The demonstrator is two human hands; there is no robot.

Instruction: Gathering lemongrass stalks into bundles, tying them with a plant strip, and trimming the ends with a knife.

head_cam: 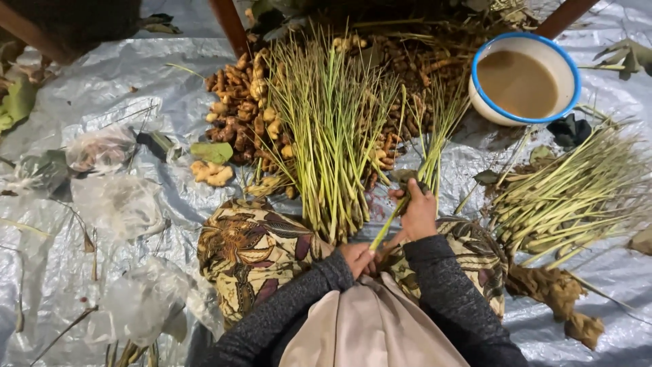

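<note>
My right hand (415, 212) grips a thin bundle of green lemongrass stalks (430, 153) partway up, where a dark leaf strip wraps them. My left hand (356, 258) is closed around the lower end of the same stalks, close to my lap. A larger upright sheaf of lemongrass (331, 136) leans between my knees, which are covered by a brown patterned cloth (248, 248). Both arms wear dark grey sleeves.
A heap of turmeric and ginger roots (241, 112) lies behind the sheaf. A white bowl with a blue rim (485, 102) holds brown water at the back right. More lemongrass (570, 197) lies to the right. Clear plastic bags (119, 204) sit left on the grey tarp (95, 81).
</note>
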